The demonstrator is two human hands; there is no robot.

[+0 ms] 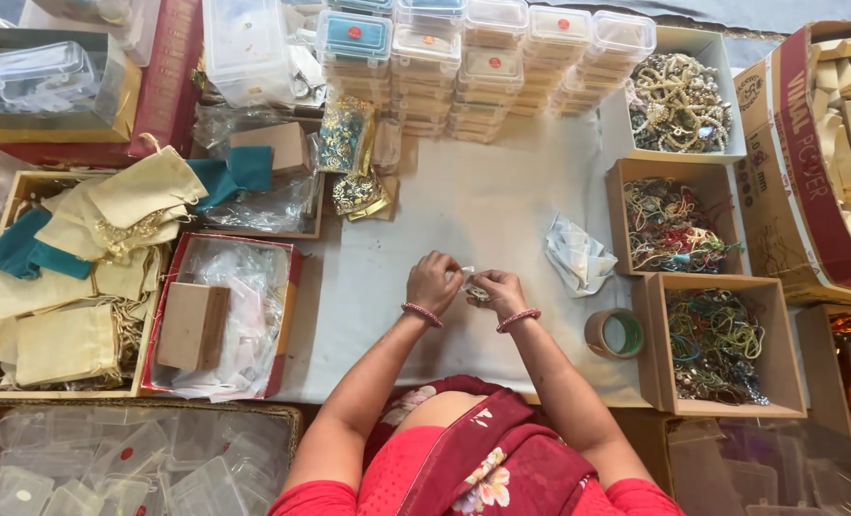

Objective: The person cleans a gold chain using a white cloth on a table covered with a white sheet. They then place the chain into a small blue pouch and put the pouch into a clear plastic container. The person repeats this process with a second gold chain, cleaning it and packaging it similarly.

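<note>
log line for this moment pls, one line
left hand and right hand: together pinching small item, too small to tell | over white cloth | tape roll right

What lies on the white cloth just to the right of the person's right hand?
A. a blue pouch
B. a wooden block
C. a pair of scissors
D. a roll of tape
D: a roll of tape lies flat on the cloth, right of the right hand.

The person wore a red garment with a darker maroon drape — floral print in cream and pink. A beaded red bangle circled each wrist, on the left hand (432,283) and right hand (498,291) alike — arms otherwise bare.
</note>
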